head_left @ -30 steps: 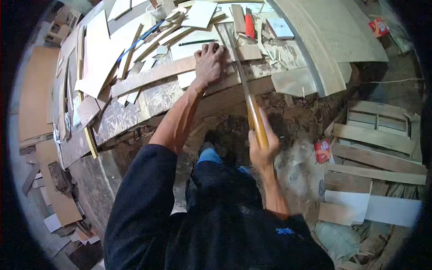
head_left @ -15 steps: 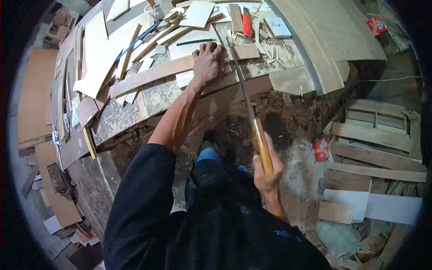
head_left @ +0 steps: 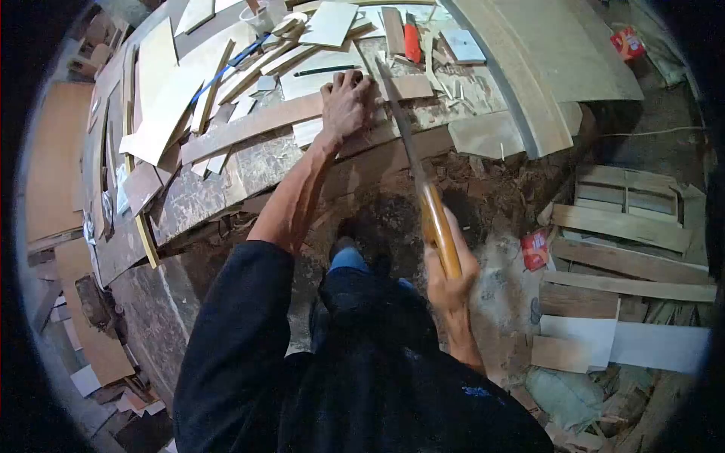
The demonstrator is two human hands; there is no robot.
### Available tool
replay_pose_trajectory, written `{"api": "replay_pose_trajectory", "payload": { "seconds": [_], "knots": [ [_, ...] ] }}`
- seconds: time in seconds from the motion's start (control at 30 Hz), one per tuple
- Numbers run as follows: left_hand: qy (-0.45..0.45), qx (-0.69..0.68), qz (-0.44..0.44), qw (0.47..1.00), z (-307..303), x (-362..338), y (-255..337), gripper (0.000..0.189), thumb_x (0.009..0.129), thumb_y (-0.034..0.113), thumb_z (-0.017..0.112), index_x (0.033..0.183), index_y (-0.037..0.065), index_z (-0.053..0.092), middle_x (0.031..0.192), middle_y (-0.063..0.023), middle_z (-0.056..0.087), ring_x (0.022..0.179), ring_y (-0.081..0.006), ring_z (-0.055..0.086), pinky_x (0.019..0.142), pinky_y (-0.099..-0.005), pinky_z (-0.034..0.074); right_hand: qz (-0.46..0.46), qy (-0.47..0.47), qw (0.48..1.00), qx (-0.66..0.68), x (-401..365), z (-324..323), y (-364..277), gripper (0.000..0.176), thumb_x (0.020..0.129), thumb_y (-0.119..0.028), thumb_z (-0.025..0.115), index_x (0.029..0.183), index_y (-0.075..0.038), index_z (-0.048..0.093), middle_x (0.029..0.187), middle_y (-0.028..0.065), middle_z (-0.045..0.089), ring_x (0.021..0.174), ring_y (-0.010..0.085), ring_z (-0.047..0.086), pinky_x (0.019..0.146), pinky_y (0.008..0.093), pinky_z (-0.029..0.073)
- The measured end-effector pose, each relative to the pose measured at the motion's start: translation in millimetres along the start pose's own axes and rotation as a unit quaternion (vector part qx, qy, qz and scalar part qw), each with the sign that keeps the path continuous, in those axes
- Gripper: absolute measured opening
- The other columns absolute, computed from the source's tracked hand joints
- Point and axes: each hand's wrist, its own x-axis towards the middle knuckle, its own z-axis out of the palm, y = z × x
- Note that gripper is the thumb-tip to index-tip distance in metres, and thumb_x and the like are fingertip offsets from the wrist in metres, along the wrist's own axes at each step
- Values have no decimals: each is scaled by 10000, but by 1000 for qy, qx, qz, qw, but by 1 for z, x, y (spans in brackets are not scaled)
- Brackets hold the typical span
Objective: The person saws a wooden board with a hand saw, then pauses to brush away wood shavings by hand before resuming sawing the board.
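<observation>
My right hand (head_left: pixel 453 275) is wrapped round the yellow wooden handle of a handsaw (head_left: pixel 438 223). Its long thin blade points away from me, crossing a flat wooden strip (head_left: pixel 260 130) close to my left hand. My left hand (head_left: pixel 345 107) bears down on that strip with its fingers curled over the far edge, holding it against the workbench (head_left: pixel 264 167). To the right of the blade, the strip's short end shows. A dark pencil (head_left: pixel 325 70) lies just beyond my left fingers.
Wood offcuts and white boards (head_left: pixel 330 23) cover the bench, with a red-handled tool (head_left: pixel 411 41) and a blue rod (head_left: pixel 226 69) among them. Large panels (head_left: pixel 559 53) lie at the right. Stacked planks (head_left: pixel 619 226) and a red packet (head_left: pixel 535 250) are on the floor.
My right hand and the saw handle have shifted slightly, the handle reaching a little farther forward. My left hand stays on the strip.
</observation>
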Motion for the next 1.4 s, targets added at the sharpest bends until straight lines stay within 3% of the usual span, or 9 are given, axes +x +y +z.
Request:
{"api": "replay_pose_trajectory", "payload": {
  "seconds": [0.13,0.2,0.33,0.53,0.73,0.83,1.13,1.27,1.4],
  "knots": [
    [1,7,6,1000,1,4,-2,499,857,457,612,1264,174,564,1299,-81,475,1210,-289,422,935,-517,340,-84,19,996,-28,36,15,20,565,807,78,495,1369,42,446,1302,235,560,1173,321,584,972,352,467],
    [36,5,28,999,9,-2,-5,488,827,441,636,1225,164,577,1235,-86,493,1165,-282,439,895,-501,341,2,4,1000,5,11,4,10,554,824,22,507,1374,48,452,1323,209,555,1201,268,566,982,368,460],
    [2,8,14,1000,-3,1,-3,511,821,425,634,1259,171,560,1277,-91,480,1199,-287,426,910,-503,344,-24,-2,1000,-10,-24,-19,-12,566,810,26,515,1374,22,466,1280,206,586,1180,283,580,993,375,455],
    [-23,17,-6,1000,-1,0,1,557,806,378,646,1315,177,543,1368,-93,442,1243,-288,402,939,-494,334,-94,18,994,-59,48,24,17,578,792,91,490,1366,30,458,1312,224,560,1192,307,574,995,347,454],
    [-25,10,-6,1000,-5,3,-3,511,824,393,630,1275,161,560,1296,-88,476,1226,-286,417,942,-498,339,-23,-8,1000,-2,-18,-14,-2,579,789,95,494,1362,20,464,1300,227,563,1196,318,569,994,348,447],
    [-6,6,7,1000,8,0,-2,517,805,360,642,1274,158,560,1305,-98,472,1231,-294,418,938,-507,342,-84,-12,995,-56,41,13,11,578,794,96,496,1367,34,454,1313,231,553,1216,313,554,997,347,445],
    [-4,-8,12,1000,-5,-2,2,475,841,379,619,1264,169,566,1298,-111,472,1198,-309,425,926,-499,344,-23,-8,1000,9,-14,-7,10,577,798,97,488,1370,31,454,1316,222,554,1206,325,560,994,345,448],
    [-2,-18,12,1000,-5,-2,1,476,838,324,603,1285,168,556,1317,-128,461,1208,-314,415,940,-482,342,-106,38,993,-28,39,28,40,589,792,48,509,1378,12,467,1314,192,570,1186,281,571,983,328,452],
    [5,-14,12,1000,-2,-2,2,478,838,393,622,1246,154,552,1290,-118,466,1195,-304,413,927,-499,345,-55,24,998,22,37,28,42,578,807,33,508,1383,-3,470,1337,185,553,1197,267,560,982,341,455]
  ]
}}
